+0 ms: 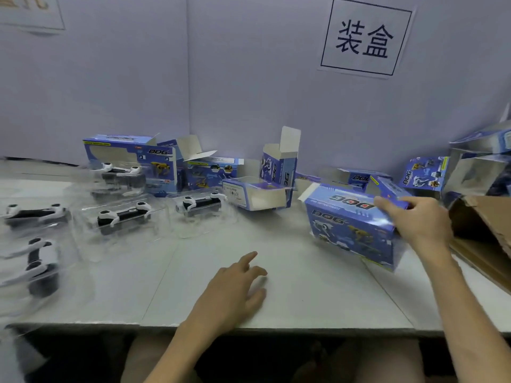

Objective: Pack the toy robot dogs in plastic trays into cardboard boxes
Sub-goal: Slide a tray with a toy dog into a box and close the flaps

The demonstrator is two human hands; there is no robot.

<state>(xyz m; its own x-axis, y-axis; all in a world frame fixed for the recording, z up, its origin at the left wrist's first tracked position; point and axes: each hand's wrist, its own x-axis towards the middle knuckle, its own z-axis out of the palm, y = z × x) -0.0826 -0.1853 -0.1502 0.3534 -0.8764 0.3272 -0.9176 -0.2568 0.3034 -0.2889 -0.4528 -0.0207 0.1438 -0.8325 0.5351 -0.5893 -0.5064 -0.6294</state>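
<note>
Blue cardboard box [351, 225], tilted, gripped by right hand [417, 219]; left hand [235, 288] seemingly hovers, fingers loosely spread.

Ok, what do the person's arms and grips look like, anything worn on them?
Both are bare: no gloves, rings or watch show on the left grip or the right grip. The left forearm and right forearm are uncovered to the frame edge; no sleeves show.

The near right box [355, 228] is made of glossy printed cardboard. The toy robot dogs [124, 214] at the left are moulded in smooth, shiny black and white plastic and seated in clear, glossy plastic trays [156, 229]. The table [290, 294] is finished matt and smooth. The carton [488, 217] at the right is formed of rough brown corrugated cardboard.
</note>
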